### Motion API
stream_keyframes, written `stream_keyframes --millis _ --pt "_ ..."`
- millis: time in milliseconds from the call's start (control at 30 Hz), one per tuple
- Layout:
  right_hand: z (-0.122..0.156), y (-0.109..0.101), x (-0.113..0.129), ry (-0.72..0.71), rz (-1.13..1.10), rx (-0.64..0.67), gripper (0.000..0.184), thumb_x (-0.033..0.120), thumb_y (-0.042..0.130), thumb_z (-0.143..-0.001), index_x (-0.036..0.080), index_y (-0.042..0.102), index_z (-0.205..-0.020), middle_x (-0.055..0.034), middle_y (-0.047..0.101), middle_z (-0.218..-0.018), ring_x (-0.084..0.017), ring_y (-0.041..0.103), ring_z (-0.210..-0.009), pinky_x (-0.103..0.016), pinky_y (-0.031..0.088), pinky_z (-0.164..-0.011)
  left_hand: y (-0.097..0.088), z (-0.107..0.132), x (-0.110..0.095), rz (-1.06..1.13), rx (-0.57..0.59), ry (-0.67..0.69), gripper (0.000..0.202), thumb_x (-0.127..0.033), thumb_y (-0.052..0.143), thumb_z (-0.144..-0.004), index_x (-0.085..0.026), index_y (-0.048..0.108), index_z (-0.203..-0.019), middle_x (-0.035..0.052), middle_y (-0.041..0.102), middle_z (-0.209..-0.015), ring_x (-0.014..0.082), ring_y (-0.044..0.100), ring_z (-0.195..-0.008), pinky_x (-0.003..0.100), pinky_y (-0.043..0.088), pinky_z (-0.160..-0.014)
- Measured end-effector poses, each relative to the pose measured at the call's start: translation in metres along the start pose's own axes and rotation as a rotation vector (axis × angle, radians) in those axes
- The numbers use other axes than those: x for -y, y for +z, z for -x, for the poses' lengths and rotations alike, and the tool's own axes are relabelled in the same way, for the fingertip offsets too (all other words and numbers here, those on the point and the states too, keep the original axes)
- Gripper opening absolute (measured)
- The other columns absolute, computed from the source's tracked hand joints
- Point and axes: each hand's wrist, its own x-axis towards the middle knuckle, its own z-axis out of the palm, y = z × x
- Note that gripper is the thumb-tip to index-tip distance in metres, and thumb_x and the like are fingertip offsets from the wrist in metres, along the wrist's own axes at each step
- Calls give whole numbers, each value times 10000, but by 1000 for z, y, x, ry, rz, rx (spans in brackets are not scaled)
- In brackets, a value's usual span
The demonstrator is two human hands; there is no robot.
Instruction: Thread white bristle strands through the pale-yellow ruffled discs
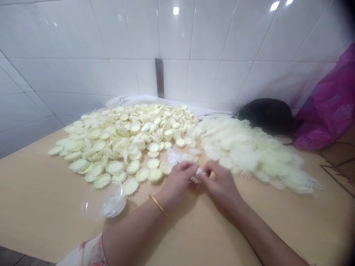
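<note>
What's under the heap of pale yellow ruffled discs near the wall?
A pale wooden tabletop shows at the near edge, a white cloth at the far edge; directly beneath, the discs cover everything.

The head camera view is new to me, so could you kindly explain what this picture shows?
This picture comes from a camera worn on a person's head, looking forward and down, so the two bare arms entering from below are that person's own. The left hand, with a gold bangle at the wrist, and the right hand meet in the middle, holding a small white frilly piece between them. On the light wooden table lie a large heap of pale yellow scalloped discs and, to its right, a heap of whiter, softer frilled discs. A clear round plastic bowl sits near the left hand. Further back are a black bag and a magenta plastic bag, beside a white tiled wall.
</note>
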Motion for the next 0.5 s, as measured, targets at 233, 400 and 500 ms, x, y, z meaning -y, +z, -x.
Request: stream_keyframes --millis 233,400,500 --pt "-7 -8 -12 50 -296 231 210 366 550 -778 189 626 -693 -37 609 -714 -193 546 -707 -309 412 -652 -9 -5 1 -84 -6 67 245 -342 684 -666 -139 568 -737 8 560 -651 74 493 -480 230 409 -494" --pt "-9 -10 -16 159 -443 166 230 387 633 -724 183 574 -635 4 573 -599 -141 506 -591 -271 380 -573 -10 -5 2 -71 78 70 237 -351 665 -692 -143 572 -754 8 558 -666 83 514 -514 246 437 -533" --pt "-9 -9 -16 194 -548 156 244 381 681 -678 184 556 -608 12 571 -584 -135 503 -579 -266 376 -569 -12 -6 3 -63 79 75 220 -307 681 -679 -138 584 -781 17 570 -689 95 530 -537 252 440 -537"
